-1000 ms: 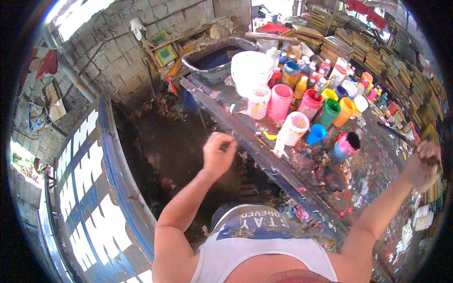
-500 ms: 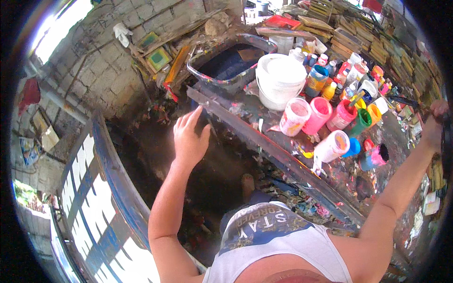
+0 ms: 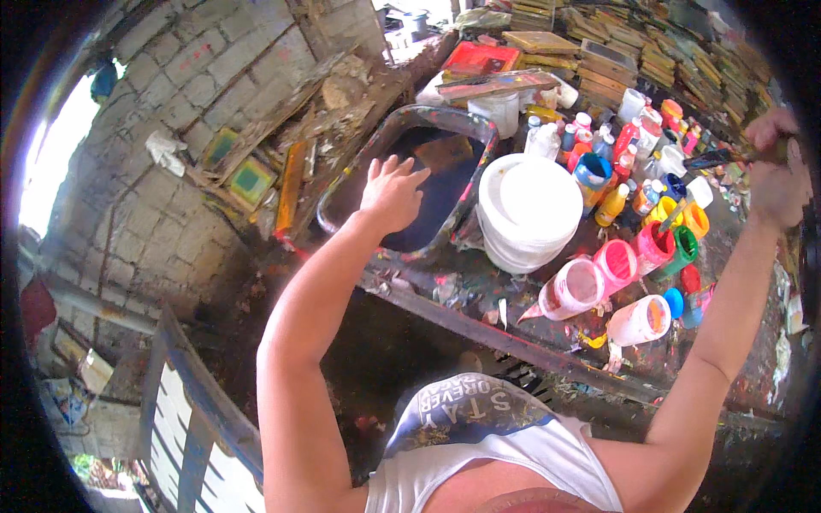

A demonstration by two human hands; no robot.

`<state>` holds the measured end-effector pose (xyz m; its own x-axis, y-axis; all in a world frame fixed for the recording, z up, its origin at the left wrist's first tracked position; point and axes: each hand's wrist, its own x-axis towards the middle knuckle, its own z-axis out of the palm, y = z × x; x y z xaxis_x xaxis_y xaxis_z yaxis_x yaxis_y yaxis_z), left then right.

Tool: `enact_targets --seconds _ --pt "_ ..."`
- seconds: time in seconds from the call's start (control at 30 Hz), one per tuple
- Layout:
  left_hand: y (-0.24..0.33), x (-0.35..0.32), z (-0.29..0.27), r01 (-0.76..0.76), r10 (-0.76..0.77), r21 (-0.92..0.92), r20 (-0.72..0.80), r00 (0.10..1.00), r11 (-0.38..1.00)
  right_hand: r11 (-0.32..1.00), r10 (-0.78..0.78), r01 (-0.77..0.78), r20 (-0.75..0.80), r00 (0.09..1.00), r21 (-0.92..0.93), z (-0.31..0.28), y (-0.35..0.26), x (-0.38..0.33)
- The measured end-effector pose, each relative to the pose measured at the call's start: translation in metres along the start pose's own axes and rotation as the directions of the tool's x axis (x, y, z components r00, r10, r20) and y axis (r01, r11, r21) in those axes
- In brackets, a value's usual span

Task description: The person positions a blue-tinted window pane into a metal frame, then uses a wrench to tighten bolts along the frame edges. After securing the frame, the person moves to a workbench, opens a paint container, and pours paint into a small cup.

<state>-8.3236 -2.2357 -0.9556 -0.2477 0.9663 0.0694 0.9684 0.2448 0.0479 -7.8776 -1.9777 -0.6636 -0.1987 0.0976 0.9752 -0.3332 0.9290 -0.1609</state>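
My left hand is held over the black paint-smeared basin, fingers spread and nothing in them. Dark liquid fills the basin, and a brownish flat piece shows in it. At the far right, my right hand is stretched out over the table, its fingers curled. A dark, elongated object lies beside its fingers; whether the hand grips it is unclear near the dim rim. Between my arms stand a white lidded bucket and several open paint containers, among them a pink one and a green one.
Several small paint bottles crowd the table behind the bucket. Stacked wooden frames line the back. A red tray sits at the far edge. At left are a block wall and a panel with white shapes.
My left hand has moved up and forward, from beside the table edge to over the basin. The view has shifted, and my right hand has come nearer to the dark object.
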Motion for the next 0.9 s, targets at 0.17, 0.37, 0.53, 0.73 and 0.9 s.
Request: enact_targets --seconds 0.17,0.37,0.53,0.73,0.9 --pt "-0.049 0.105 0.061 -0.158 0.137 0.108 0.177 0.975 0.982 0.881 0.411 -0.43 -0.134 0.902 -0.198 0.069 0.014 0.007" --pt "-0.117 0.179 0.122 -0.204 0.213 -0.07 0.167 0.963 0.977 0.759 0.446 -0.201 0.271 0.853 -0.619 0.187 0.009 0.051" --pt "-0.175 0.217 0.142 -0.362 0.338 -0.013 0.388 0.857 0.932 0.605 0.478 -0.198 0.154 0.865 -0.771 0.284 -0.011 0.059" --pt "-0.232 0.224 0.161 -0.484 0.476 -0.057 0.316 0.821 0.873 0.58 0.543 -0.416 -0.048 0.838 -0.7 0.4 -0.024 0.014" --pt "-0.259 0.273 0.218 -0.471 0.51 -0.2 0.279 0.813 0.859 0.606 0.591 -0.517 -0.092 0.802 -0.605 0.466 -0.019 -0.058"
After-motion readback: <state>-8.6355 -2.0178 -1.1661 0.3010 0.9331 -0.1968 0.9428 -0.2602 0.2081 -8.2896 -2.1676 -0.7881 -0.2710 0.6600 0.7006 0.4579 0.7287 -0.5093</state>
